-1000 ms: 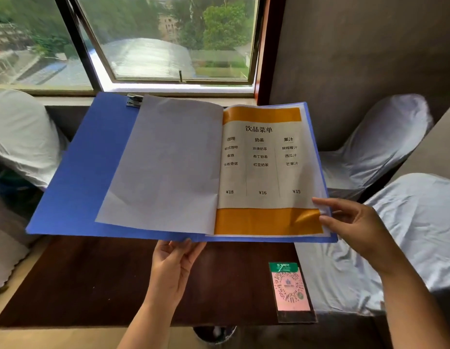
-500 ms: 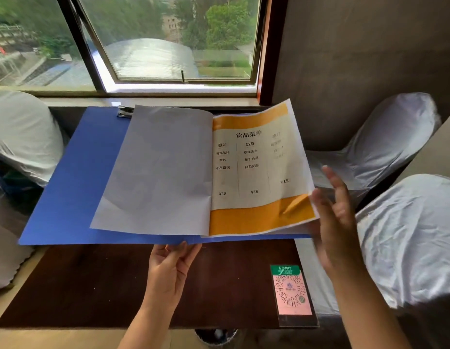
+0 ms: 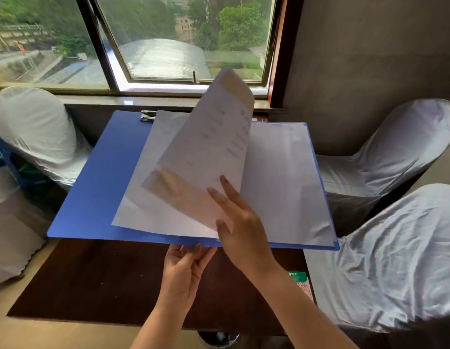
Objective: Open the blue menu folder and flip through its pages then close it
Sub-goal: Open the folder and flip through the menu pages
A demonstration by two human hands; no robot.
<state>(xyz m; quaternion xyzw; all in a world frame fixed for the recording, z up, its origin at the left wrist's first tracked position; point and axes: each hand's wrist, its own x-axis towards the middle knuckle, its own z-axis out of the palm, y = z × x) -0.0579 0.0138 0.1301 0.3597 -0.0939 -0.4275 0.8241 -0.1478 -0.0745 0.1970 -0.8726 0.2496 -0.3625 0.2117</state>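
Note:
The blue menu folder [image 3: 93, 187] is held open above a dark wooden table [image 3: 93, 280]. My left hand [image 3: 186, 268] supports it from below at the spine, fingers under its near edge. My right hand [image 3: 239, 225] has its fingers on a menu page [image 3: 211, 147] that stands lifted in mid-turn, its blank back facing me with print and an orange band showing through. Under it on the right lies a white page [image 3: 281, 185]. Another blank page [image 3: 143, 217] lies flat on the left half.
A green and pink card [image 3: 300, 283] lies at the table's right edge. Chairs in white covers stand at the left [image 3: 35, 137], right [image 3: 385, 152] and near right [image 3: 395, 260]. A window [image 3: 178, 41] and sill are behind the folder. A metal clip [image 3: 148, 115] sits at the folder's top.
My right hand has lifted the printed orange menu page off the right side and swung it up and to the left. The left hand stays under the spine.

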